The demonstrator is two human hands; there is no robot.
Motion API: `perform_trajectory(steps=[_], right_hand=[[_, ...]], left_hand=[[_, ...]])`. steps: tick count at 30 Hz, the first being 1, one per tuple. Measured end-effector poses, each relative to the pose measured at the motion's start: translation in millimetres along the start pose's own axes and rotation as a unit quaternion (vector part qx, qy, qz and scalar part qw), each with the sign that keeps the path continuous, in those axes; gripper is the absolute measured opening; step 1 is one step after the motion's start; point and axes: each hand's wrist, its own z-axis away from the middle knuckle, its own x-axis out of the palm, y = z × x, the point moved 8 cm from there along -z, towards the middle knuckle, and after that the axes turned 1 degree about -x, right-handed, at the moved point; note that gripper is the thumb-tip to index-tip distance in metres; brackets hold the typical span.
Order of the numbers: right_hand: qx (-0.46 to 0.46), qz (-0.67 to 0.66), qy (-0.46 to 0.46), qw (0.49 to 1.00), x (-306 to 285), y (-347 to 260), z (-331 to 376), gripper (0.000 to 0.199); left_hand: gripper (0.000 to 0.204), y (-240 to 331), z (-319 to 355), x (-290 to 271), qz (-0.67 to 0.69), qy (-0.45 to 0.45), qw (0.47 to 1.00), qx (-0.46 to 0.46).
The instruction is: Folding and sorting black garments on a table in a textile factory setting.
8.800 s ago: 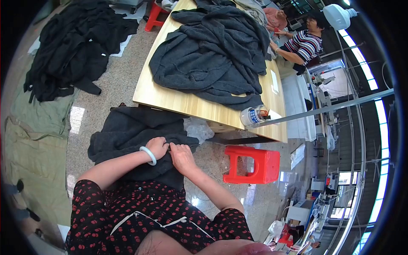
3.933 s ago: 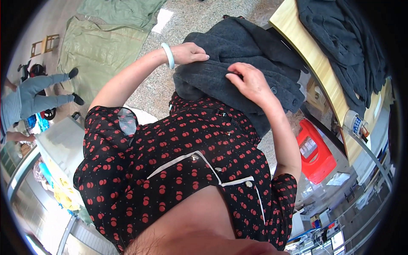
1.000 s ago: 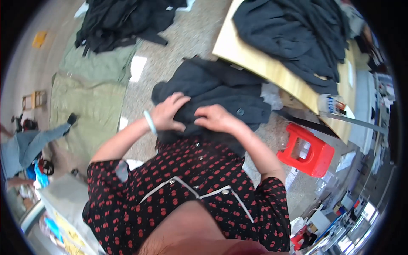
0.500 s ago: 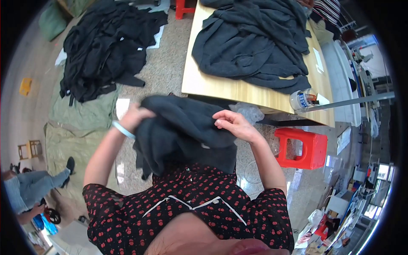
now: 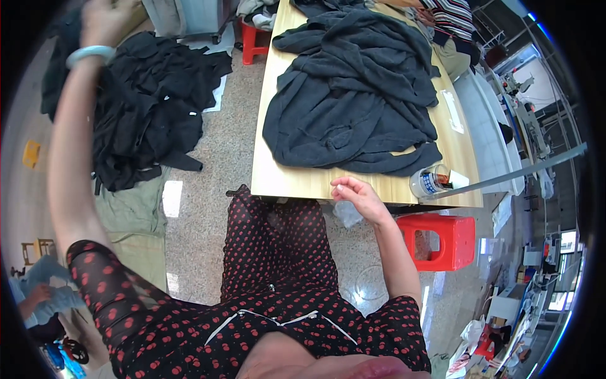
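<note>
My left arm reaches far out to the upper left, over a pile of dark garments (image 5: pixel 148 107) on the floor. A black garment (image 5: pixel 55 82) hangs beside my left hand (image 5: pixel 108 25), which appears closed on it; motion blurs the fingers and the frame's upper edge cuts them off. Just off the table's near edge is my right hand (image 5: pixel 358 197), its fingers loosely bent and apart, with nothing in them. Dark grey garments (image 5: pixel 353 95) lie heaped on the wooden table (image 5: pixel 284 180) in front of me.
A red plastic stool (image 5: pixel 451 243) stands right of my right forearm, below the table edge. On the table's near right corner are a clear jar (image 5: pixel 429 182) and a metal bar (image 5: pixel 536 169). Green cloth (image 5: pixel 136 211) covers floor at left. A person in stripes (image 5: pixel 451 22) is beyond the table.
The dark garment has left my lap, carried up and left by my left hand. My right hand has let go of it and stays near the table edge. The view has tilted up.
</note>
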Motion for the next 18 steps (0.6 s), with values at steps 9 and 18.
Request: perform_trajectory(steps=[9,18], right_hand=[[-0.299,0.466,0.264,0.789,-93,-111,-166,0.019],[-0.166,0.532,0.428,0.712,-158,-134,-258,0.055]], left_hand=[[0.067,198,297,250,0.122,-0.453,0.878,0.091],[0.068,213,335,253,0.009,-0.488,0.873,0.022]])
